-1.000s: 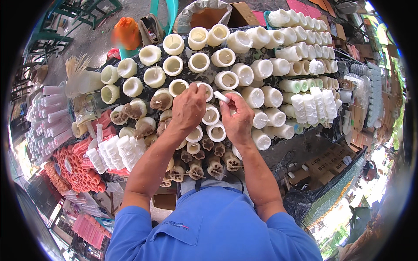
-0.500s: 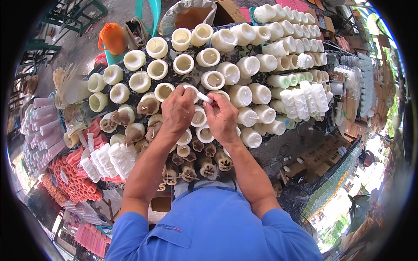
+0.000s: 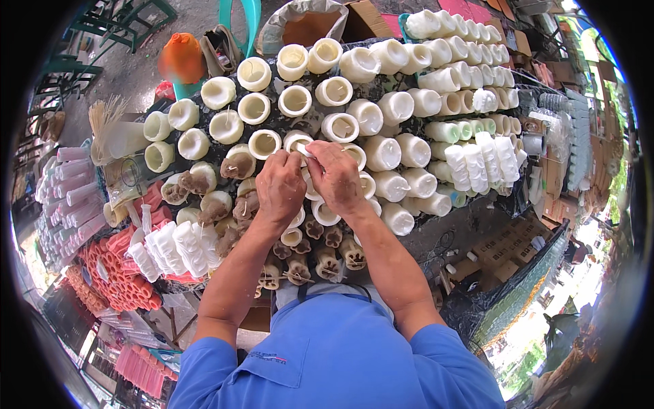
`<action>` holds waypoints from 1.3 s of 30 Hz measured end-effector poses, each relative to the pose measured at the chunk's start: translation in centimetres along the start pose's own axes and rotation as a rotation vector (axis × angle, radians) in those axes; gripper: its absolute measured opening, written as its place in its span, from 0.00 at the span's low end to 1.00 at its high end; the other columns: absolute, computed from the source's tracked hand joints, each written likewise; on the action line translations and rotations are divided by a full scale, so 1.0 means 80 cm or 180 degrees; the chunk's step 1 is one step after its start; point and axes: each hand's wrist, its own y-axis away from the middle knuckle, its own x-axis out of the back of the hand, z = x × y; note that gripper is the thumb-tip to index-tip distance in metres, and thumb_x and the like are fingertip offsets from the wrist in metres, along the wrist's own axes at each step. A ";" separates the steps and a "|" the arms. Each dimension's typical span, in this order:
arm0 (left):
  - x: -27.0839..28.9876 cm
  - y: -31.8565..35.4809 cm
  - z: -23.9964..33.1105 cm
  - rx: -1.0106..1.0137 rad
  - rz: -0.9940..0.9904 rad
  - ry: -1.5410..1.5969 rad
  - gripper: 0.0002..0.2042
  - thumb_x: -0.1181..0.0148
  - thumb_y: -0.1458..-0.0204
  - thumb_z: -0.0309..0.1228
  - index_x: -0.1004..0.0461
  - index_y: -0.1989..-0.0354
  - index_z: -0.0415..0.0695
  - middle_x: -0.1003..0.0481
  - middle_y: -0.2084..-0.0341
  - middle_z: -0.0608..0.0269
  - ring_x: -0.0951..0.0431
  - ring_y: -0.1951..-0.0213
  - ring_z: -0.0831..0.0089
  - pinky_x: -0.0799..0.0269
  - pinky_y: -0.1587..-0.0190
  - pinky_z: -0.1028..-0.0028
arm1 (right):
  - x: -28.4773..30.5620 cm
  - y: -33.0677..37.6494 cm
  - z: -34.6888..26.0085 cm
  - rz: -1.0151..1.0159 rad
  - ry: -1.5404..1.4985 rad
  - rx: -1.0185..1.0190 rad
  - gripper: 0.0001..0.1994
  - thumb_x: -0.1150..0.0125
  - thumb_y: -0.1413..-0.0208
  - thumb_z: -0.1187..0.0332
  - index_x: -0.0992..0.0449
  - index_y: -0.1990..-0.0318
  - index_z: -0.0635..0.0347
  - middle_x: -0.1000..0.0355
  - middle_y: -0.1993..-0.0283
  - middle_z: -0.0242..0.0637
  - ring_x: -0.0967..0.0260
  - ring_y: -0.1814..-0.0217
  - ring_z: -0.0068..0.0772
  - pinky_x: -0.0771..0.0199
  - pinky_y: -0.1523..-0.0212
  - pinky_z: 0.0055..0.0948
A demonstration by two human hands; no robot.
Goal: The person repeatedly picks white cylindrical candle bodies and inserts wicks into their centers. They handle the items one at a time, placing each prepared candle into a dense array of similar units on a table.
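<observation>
My left hand [image 3: 281, 185] and my right hand [image 3: 332, 176] meet over the middle of the table, fingers pinched together. Between the fingertips shows a small white cylindrical piece [image 3: 304, 150], mostly hidden by the fingers. Right behind it stands a hollow cream wax candle [image 3: 298, 139], partly covered by my hands. More cream candle cups stand around, such as one [image 3: 264, 144] left of my left hand and one [image 3: 340, 127] beyond my right hand. Thin wicks show in several of them. Other cups lie partly hidden beneath my hands and wrists.
Rows of cream candles [image 3: 414, 150] fill the right side. Brown-topped candles [image 3: 238, 163] stand on the left, near white wrapped packs [image 3: 187, 245] and red tubular pieces [image 3: 117, 274]. Star-holed candles [image 3: 327, 262] line the near edge. A sack [image 3: 303, 20] stands at the back.
My hands have drawn closer together, the right one moving left and the fingers closing over the white piece, which showed more plainly before. The whole view has shifted slightly.
</observation>
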 end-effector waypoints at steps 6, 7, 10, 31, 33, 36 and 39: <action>0.003 -0.003 0.001 -0.0034 0.0009 0.0102 0.03 0.37 0.43 0.25 0.21 0.63 0.41 0.24 0.67 0.52 0.19 0.61 0.49 0.23 0.60 0.52 | -0.015 -0.001 0.002 0.0020 0.0308 0.0192 0.13 0.30 0.44 0.82 0.18 0.51 0.66 0.17 0.53 0.48 0.18 0.54 0.53 0.16 0.53 0.46; 0.003 -0.003 0.000 -0.0023 0.0024 0.0110 0.03 0.36 0.42 0.26 0.21 0.62 0.41 0.23 0.67 0.52 0.19 0.62 0.49 0.23 0.60 0.53 | -0.016 -0.001 0.003 -0.0010 0.0326 0.0219 0.13 0.31 0.44 0.81 0.18 0.51 0.67 0.17 0.52 0.48 0.19 0.53 0.53 0.16 0.52 0.46; 0.002 -0.005 -0.002 -0.0014 0.0070 0.0137 0.03 0.35 0.39 0.27 0.19 0.61 0.41 0.23 0.68 0.53 0.19 0.63 0.50 0.24 0.61 0.53 | -0.016 -0.005 0.005 -0.0114 0.0424 0.0398 0.13 0.34 0.44 0.79 0.18 0.50 0.67 0.18 0.51 0.49 0.20 0.50 0.54 0.16 0.49 0.46; 0.001 -0.003 -0.009 -0.0092 0.0019 0.0058 0.05 0.35 0.47 0.25 0.20 0.62 0.42 0.22 0.67 0.54 0.18 0.62 0.52 0.21 0.60 0.55 | -0.011 -0.027 0.000 -0.0515 0.0866 0.0614 0.05 0.35 0.49 0.77 0.23 0.64 0.63 0.22 0.63 0.45 0.22 0.59 0.48 0.18 0.59 0.42; 0.001 -0.003 -0.011 -0.0083 -0.0012 0.0026 0.06 0.35 0.47 0.25 0.20 0.62 0.42 0.21 0.67 0.54 0.18 0.62 0.52 0.21 0.60 0.55 | -0.011 -0.030 0.002 -0.0578 0.0889 0.0691 0.05 0.35 0.50 0.76 0.23 0.65 0.63 0.23 0.64 0.45 0.22 0.59 0.49 0.18 0.59 0.42; -0.002 -0.004 -0.011 -0.0075 0.0006 0.0009 0.06 0.35 0.48 0.25 0.20 0.62 0.42 0.21 0.67 0.54 0.18 0.61 0.52 0.21 0.60 0.55 | -0.011 -0.036 0.006 -0.0684 0.0959 0.0768 0.04 0.36 0.50 0.76 0.22 0.66 0.63 0.24 0.63 0.46 0.23 0.58 0.50 0.18 0.57 0.44; -0.004 -0.006 -0.012 -0.0050 0.0079 0.0006 0.04 0.35 0.46 0.25 0.19 0.62 0.42 0.21 0.68 0.54 0.17 0.62 0.51 0.21 0.60 0.55 | -0.008 -0.038 0.006 -0.0691 0.1022 0.0707 0.05 0.35 0.50 0.76 0.22 0.65 0.64 0.24 0.62 0.46 0.23 0.57 0.51 0.19 0.55 0.45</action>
